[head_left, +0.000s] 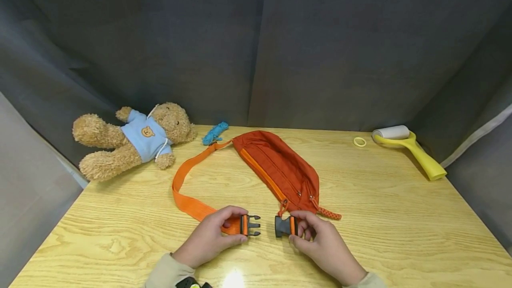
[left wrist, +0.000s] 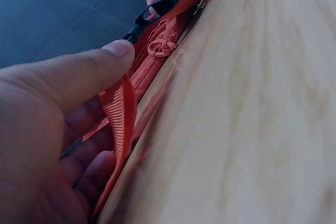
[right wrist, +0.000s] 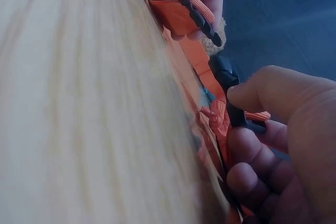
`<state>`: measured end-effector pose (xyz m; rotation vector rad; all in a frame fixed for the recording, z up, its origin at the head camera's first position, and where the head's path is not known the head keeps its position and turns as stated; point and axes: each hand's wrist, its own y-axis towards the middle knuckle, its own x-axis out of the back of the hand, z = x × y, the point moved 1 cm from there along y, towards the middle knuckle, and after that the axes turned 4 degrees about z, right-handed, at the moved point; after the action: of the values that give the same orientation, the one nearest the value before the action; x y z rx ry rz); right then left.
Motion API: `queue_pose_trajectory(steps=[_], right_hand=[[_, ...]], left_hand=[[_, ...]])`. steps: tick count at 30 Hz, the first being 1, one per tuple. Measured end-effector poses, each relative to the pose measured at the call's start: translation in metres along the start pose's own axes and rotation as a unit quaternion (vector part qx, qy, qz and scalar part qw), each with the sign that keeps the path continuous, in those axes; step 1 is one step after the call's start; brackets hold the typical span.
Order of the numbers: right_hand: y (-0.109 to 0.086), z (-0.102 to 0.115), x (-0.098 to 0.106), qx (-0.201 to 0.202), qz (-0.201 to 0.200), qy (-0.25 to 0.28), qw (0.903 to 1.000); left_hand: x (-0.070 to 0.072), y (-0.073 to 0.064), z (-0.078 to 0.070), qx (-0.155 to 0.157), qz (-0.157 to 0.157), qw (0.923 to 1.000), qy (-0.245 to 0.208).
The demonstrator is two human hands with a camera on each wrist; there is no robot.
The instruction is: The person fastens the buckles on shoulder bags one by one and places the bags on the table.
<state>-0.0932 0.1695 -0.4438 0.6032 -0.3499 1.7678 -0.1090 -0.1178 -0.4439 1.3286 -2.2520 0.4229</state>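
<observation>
Two hands hold the halves of a black buckle just apart above a pale wood worktop (head_left: 400, 234), the gap between them serving here as the centre of the clock, with twelve on the far side. At 9 o'clock, the left hand (head_left: 214, 237) pinches the pronged half (head_left: 250, 225) between thumb and fingers, its prongs aimed at 3 o'clock. At between 3 and 4 o'clock, the right hand (head_left: 322, 246) grasps the socket half (head_left: 283, 226) the same way, its mouth turned to 9 — the two halves face each other, unjoined.

The rust-red waist bag (head_left: 276, 168) lies at 12 o'clock, its orange strap (head_left: 192, 206) curving from the far end out through 10 o'clock to the left hand. A patterned cord pull (head_left: 330, 214) extends from the bag's near end, close to 3 o'clock.

Farther out at 10 o'clock lies a teddy bear (head_left: 146, 134) in a light-blue top, head toward 3. A blue cord bundle (head_left: 215, 134) sits at 11, near the strap. Toward 2 o'clock are a yellow ring (head_left: 354, 142) and — beyond it — a yellow-handled roller (head_left: 426, 159) with a white roll.
</observation>
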Motion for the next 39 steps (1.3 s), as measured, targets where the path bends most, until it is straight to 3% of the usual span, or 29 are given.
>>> queue_pose_trajectory(steps=[13,21,39], right_hand=[[-0.0003,0.0029,-0.0005,-0.006,0.006,0.008,0.9999],[0.0003,0.003,0.0001,-0.03,0.004,0.005,0.9995],[-0.0002,0.0075,-0.0044,-0.012,0.015,-0.011,0.9998]], left_hand=[[-0.0015,-0.0003,-0.0011,0.008,0.003,1.0,-0.001],[-0.002,0.0003,-0.0005,0.005,0.006,1.0,0.0],[-0.0047,0.0023,0.0001,0.0,0.01,0.9999,-0.006]])
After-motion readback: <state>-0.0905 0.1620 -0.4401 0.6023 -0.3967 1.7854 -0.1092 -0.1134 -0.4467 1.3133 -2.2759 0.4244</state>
